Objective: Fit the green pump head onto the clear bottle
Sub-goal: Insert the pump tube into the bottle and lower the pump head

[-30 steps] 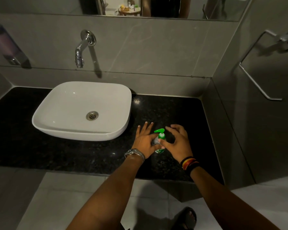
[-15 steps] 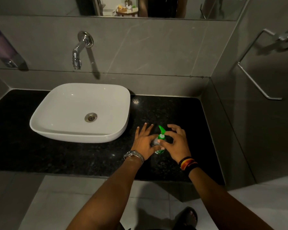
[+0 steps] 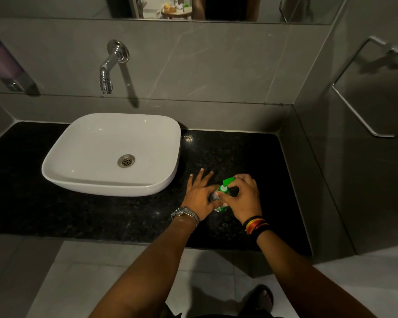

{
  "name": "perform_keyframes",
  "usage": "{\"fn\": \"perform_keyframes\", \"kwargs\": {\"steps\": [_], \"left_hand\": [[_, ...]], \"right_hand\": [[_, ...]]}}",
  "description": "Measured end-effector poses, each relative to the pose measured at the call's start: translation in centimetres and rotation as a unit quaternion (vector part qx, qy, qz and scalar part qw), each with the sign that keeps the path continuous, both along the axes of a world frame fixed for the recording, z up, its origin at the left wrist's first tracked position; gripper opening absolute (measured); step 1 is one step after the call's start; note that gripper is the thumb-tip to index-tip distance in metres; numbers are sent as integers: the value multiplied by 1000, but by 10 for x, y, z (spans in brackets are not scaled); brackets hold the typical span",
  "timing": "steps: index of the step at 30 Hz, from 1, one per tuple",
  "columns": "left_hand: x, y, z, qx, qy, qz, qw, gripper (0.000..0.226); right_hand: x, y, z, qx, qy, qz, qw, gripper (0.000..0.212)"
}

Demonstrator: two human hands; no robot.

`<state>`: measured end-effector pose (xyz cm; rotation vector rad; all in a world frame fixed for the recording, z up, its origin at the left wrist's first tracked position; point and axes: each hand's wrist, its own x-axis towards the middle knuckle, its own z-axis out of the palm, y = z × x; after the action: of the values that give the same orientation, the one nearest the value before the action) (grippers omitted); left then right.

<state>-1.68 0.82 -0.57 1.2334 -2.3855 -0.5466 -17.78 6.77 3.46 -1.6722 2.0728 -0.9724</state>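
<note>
A small clear bottle (image 3: 220,209) with a green label stands on the black granite counter (image 3: 251,157), mostly hidden between my hands. The green pump head (image 3: 225,185) sits on top of it, its nozzle pointing up and right. My left hand (image 3: 199,195) holds the bottle's side with the thumb, its other fingers spread flat toward the sink. My right hand (image 3: 244,198) grips the pump head's collar from the right with thumb and fingers. Whether the collar is seated on the neck is hidden.
A white basin (image 3: 78,166) stands on the counter to the left, under a chrome wall tap (image 3: 108,70). Grey tiled walls close the counter at the back and right, with a metal towel rail (image 3: 354,111) on the right wall. A wall dispenser (image 3: 7,65) hangs far left.
The pump nozzle has turned clockwise, from pointing left to pointing up and right, under my right hand. My left hand has stayed on the bottle.
</note>
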Motion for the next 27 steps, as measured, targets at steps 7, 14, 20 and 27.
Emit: {"fn": "perform_keyframes", "kwargs": {"steps": [7,14,20,27], "left_hand": [[0,0,1,1,-13,2,1000,65],[0,-2,2,0,-22,0,1000,67],[0,0,1,1,-19,0,1000,64],[-1,0,3,-3,-27,1,1000,72]], "right_hand": [[0,6,-1,13,-80,16,997,40],[-1,-4,3,39,-61,-6,997,49],[-7,-4,10,21,2,39,999,32],[-9,-2,10,47,17,74,996,50]]}}
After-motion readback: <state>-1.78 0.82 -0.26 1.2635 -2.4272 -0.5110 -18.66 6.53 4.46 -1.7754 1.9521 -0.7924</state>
